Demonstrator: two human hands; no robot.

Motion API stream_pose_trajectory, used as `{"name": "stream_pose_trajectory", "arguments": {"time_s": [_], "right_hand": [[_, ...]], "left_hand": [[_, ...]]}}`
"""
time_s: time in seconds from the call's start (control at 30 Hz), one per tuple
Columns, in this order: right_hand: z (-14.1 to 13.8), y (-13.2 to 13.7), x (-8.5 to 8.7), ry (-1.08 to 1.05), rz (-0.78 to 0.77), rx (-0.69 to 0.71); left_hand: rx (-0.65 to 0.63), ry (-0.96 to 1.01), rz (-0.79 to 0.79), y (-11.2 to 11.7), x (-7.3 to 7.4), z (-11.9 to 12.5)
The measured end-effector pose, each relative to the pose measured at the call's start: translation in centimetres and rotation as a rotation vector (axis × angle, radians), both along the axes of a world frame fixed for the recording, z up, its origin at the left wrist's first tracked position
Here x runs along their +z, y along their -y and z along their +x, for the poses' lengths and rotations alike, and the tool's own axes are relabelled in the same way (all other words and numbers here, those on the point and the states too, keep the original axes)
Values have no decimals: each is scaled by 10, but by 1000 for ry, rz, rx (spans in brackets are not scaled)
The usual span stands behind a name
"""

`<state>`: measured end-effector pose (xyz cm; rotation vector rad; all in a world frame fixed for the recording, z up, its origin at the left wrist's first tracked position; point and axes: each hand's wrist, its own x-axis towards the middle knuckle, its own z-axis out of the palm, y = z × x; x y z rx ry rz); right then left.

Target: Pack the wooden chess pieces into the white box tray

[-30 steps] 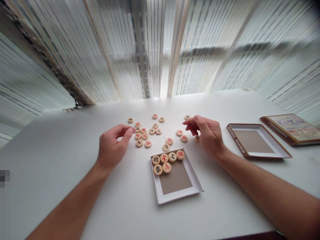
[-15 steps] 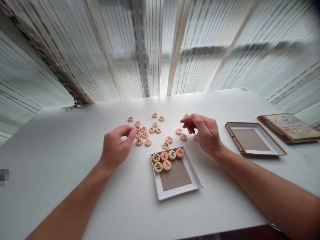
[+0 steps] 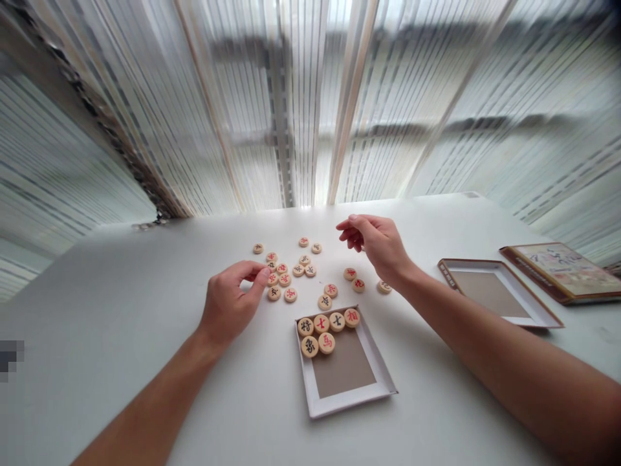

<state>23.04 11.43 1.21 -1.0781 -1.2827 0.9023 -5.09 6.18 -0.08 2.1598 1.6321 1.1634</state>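
Several round wooden chess pieces (image 3: 290, 294) with red or black characters lie scattered on the white table (image 3: 121, 323). My left hand (image 3: 231, 303) rests at their left edge, fingers curled, thumb and forefinger pinched against the nearest pieces. My right hand (image 3: 377, 244) hovers above the table beyond three separate pieces (image 3: 358, 285), its fingertips pinched together and pointing left; what they hold is hidden. A shallow white tray (image 3: 310, 391) with a brown floor lies nearest to me, with several pieces (image 3: 321, 323) lined up in its far corner.
A second brown-rimmed tray (image 3: 543, 318) lies at the right. Beyond it is a flat box lid (image 3: 565, 262) with a printed picture. Vertical blinds (image 3: 301, 116) hang behind the table's far edge.
My right hand has lifted off the table and moved left and away from the three pieces. My left hand has barely moved. The view has tilted slightly upward.
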Motion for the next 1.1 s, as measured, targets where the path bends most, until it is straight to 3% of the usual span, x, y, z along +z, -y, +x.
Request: {"name": "stream_pose_trajectory", "arguments": {"time_s": [0.27,0.6,0.7,0.8,0.93,1.1], "right_hand": [[16,-7,3,36,-23,-42],[46,-13,34,233,-111,-21],[40,-11,24,494,-48,40],[23,-6,5,852,132,189],[3,0,-14,983,216,323],[1,0,-16,1084,260,407]], "left_hand": [[31,-9,-35,0,2,-2],[108,31,-60,-8,3,-11],[94,32,-65,-8,1,-10],[71,25,-65,-6,0,-6],[50,16,-59,-4,0,-3],[43,6,-54,-3,0,-2]]}}
